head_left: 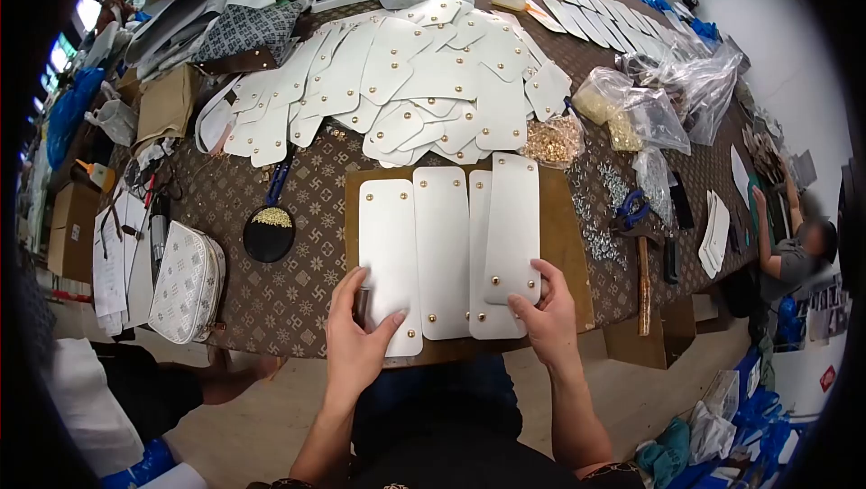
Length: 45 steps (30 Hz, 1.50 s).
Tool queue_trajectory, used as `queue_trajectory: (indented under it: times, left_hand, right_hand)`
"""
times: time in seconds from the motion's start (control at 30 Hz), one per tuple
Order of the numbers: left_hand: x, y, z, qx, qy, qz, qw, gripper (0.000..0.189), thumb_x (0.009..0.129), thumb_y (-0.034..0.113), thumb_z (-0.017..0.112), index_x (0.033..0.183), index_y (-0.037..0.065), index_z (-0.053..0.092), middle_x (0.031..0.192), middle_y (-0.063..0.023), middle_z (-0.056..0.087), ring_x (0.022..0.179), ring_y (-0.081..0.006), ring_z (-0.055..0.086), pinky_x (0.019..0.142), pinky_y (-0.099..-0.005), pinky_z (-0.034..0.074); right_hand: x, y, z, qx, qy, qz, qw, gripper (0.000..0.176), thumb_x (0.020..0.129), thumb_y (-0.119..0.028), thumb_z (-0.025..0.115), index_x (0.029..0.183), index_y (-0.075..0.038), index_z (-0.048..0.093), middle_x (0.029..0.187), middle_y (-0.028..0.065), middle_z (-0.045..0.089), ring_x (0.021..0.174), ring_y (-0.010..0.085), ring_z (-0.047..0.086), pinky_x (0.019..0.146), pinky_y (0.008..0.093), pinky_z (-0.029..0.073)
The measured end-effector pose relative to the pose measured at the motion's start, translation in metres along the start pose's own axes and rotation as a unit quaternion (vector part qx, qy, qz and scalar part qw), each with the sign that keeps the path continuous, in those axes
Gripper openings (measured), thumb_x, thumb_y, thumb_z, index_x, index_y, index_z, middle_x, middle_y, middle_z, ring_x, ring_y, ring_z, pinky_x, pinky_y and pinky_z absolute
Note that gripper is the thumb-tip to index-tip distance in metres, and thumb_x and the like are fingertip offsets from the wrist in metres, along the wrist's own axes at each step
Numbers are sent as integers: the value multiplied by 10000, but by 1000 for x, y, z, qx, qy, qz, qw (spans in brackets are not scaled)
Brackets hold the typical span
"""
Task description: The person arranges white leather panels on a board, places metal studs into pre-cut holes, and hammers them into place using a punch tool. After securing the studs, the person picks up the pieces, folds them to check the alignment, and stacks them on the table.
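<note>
Four long white panels with gold studs at their ends lie on a brown board at the table's front edge. My left hand grips the lower part of the leftmost panel, its thumb on top; a small dark cylinder shows beside the fingers. My right hand pinches the lower right corner of the rightmost panel, which overlaps the panel beside it. Between them lies another panel. Behind the board spreads a large pile of studded white pieces.
A black dish of gold bits and a patterned pouch lie left. Right are a bag of gold studs, blue-handled pliers and a hammer. Another person sits at the far right; someone's leg shows lower left.
</note>
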<state>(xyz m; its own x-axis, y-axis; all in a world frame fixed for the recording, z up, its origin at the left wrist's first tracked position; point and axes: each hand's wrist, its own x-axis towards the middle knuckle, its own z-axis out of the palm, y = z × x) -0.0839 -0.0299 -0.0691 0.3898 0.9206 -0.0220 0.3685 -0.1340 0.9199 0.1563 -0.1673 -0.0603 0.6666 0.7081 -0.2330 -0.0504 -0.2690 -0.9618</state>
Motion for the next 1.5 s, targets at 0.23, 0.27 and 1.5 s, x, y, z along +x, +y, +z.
queue_trajectory:
  times: [0.23,0.27,1.5]
  left_hand:
    - [10,0,-17,-190,-3,-124,974,709,827,4,832,1451,-66,504,1333,-81,599,1011,-68,569,811,-206,479]
    - [9,-2,-16,-193,-5,-124,973,709,827,4,832,1451,-66,504,1333,-81,599,1011,-68,569,811,-206,479]
    - [27,-1,-22,-345,-116,-216,906,514,918,69,789,1364,-83,584,1199,-125,717,1038,-164,678,873,-311,563]
  right_hand:
    - [5,-8,-4,371,-30,87,924,578,987,81,559,1517,62,329,1306,226,648,1159,265,686,1011,398,579]
    - [4,-11,-8,368,-28,86,925,578,987,81,559,1517,62,329,1306,226,648,1159,265,686,1011,398,579]
    - [11,6,56,133,-51,-9,990,516,877,51,692,1353,35,491,1132,124,667,992,167,651,842,309,550]
